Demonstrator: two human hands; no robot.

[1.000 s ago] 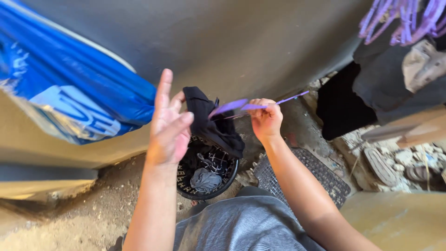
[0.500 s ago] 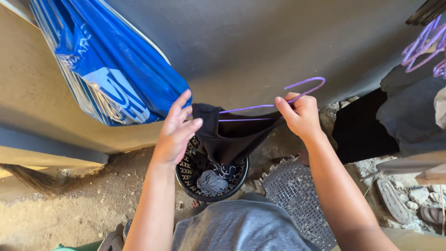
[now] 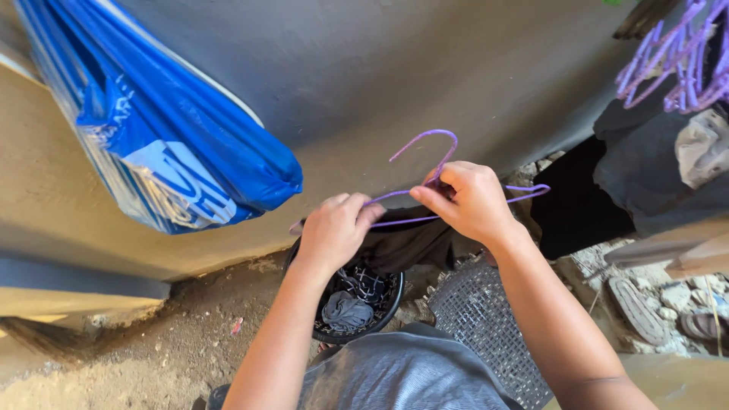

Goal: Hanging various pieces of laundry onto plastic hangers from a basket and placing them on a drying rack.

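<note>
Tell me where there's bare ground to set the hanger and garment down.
Free: the dirt floor left of the black basket, along the foot of the wall. Crowded: the basket holds clothes, the grey mesh mat sits right of it, and rubble with sandals fills the far right. Both the left hand and right hand grip the purple hanger.

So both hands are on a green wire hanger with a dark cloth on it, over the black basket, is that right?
Not quite: the hanger is purple, not green, as the head view shows. Both the left hand and right hand hold it, with the dark cloth over the black basket.
</note>
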